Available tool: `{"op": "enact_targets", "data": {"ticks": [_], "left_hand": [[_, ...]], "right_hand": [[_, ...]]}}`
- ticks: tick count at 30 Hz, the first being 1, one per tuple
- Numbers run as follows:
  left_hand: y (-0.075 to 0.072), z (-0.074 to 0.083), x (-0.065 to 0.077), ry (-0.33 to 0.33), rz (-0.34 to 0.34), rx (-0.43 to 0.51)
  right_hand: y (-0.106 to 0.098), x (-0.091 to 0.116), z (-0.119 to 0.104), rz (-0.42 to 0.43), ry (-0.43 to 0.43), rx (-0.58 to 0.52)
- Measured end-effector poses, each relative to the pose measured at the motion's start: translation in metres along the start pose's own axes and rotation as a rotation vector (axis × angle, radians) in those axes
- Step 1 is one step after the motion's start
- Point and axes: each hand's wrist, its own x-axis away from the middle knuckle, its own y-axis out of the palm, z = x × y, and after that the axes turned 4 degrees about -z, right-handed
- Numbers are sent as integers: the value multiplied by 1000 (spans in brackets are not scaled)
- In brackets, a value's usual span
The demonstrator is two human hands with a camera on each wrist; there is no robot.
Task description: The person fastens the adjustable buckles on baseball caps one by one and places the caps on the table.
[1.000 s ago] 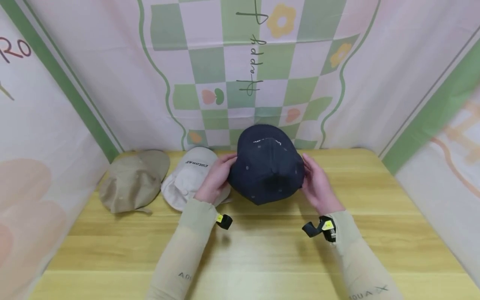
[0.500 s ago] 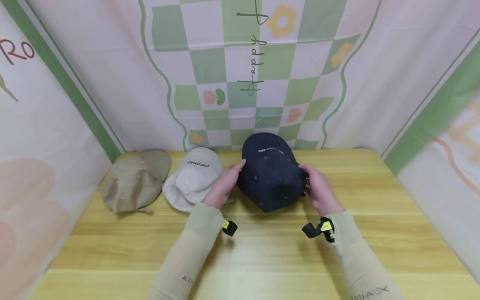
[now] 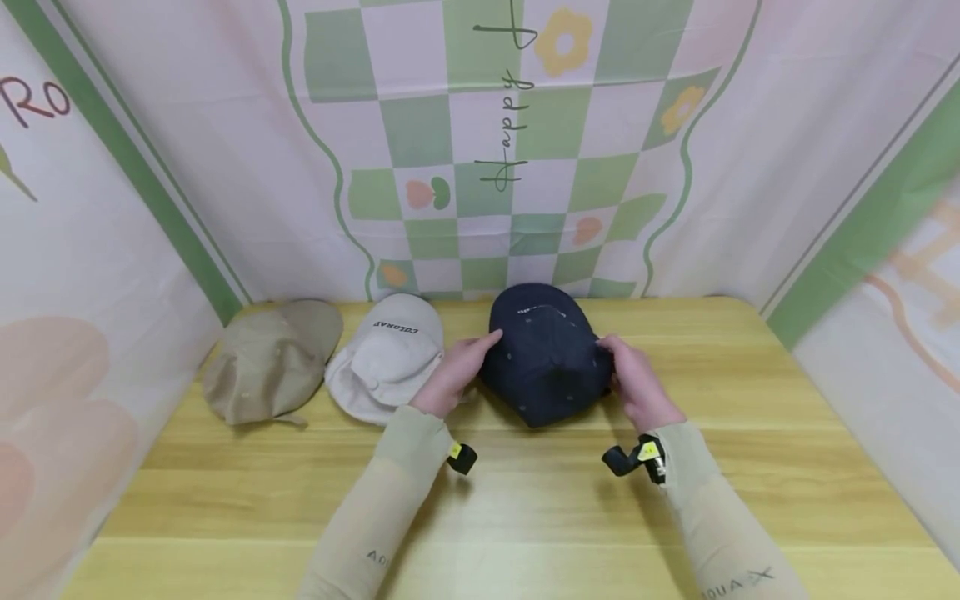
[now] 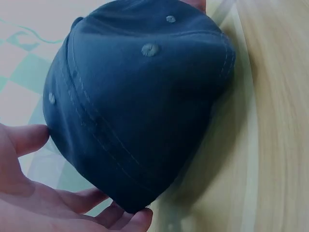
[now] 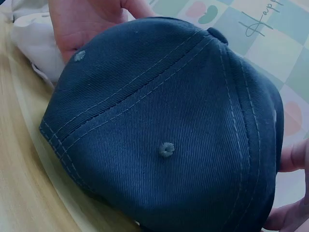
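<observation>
A navy baseball cap [image 3: 547,358] with white lettering near its brim sits low over the wooden table, brim toward the back. My left hand [image 3: 459,371] holds its left side; in the left wrist view the thumb presses the crown [image 4: 130,101] and the fingertips curl at the lower edge. On the opposite side my right hand [image 3: 636,379] grips the cap, thumb on top and the other fingers partly hidden behind the rim. Seen from the right wrist, the stitched crown [image 5: 145,121] fills most of the view, with the left hand [image 5: 87,24] beyond it.
Left of the navy cap lies a light grey cap [image 3: 393,354] with dark lettering, close beside my left hand. Farther left is a khaki cap [image 3: 270,367]. A patterned curtain [image 3: 487,167] hangs behind the wooden table [image 3: 540,517].
Both hands have lowered the navy cap toward the table and shifted it slightly right. My left hand has moved right with it, and its thumb now shows on the cap's side.
</observation>
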Motion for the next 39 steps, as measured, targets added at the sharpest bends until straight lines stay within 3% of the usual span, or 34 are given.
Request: {"op": "enact_targets", "data": {"ticks": [15, 25, 28, 35, 39], "left_hand": [[3, -4, -4, 16, -2, -11], [3, -4, -5, 63, -3, 21], [3, 1, -5, 80, -3, 46], [-4, 24, -1, 214, 57, 38], [-11, 40, 1, 251, 105, -78]], "right_hand": [[5, -4, 6, 54, 12, 63], [9, -6, 7, 2, -16, 91], [10, -6, 3, -13, -66, 99], [10, -4, -14, 28, -206, 201], [16, -3, -27, 47, -267, 249]]}}
